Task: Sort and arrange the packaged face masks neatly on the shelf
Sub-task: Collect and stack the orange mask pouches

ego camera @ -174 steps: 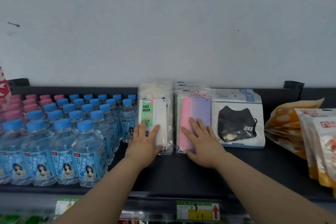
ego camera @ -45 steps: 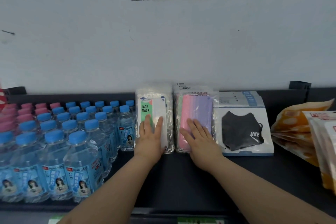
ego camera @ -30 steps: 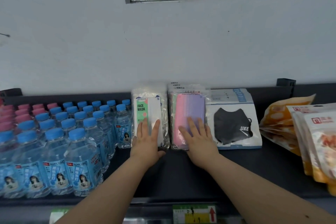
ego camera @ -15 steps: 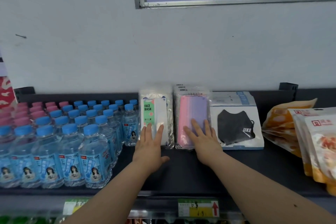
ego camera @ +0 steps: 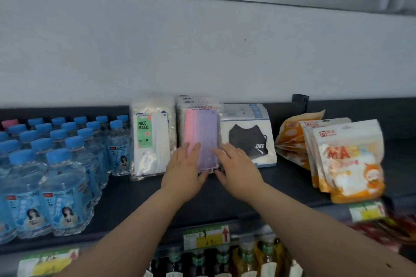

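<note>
One long dark shelf (ego camera: 292, 186) is carrying everything I am watching. Blue-capped water bottles (ego camera: 56, 164) are crowding its left end and orange snack pouches (ego camera: 346, 155) are leaning at its right. The masks are lying in three stacks in the middle, pushed back towards the wall. Left to right I am reading them as the white FACE MASK packs (ego camera: 153, 137), the pink-and-purple mask packs (ego camera: 202, 128) and the black mask packs (ego camera: 247, 141), each just beside or touching its neighbour.

What is changing is where the hands are working. Half a second ago the left hand (ego camera: 183, 168) was lying flat on the white FACE MASK packs. Now it is resting at the lower left edge of the pink-and-purple mask packs, fingers straight, clenching nothing. The right hand (ego camera: 238, 171) is shifting from the face of that same stack to its right edge, over the seam with the black mask packs, also flat and gripping nothing. Both palms are bracketing the middle stack, pressing it rather than grasping it.

I am taking this to mean the white stack is being left as done and the middle one is getting its sides squared. The black stack is probably coming next.

The yellow-and-green price label (ego camera: 207, 235) on the shelf lip is showing too blurred for me to read.
</note>
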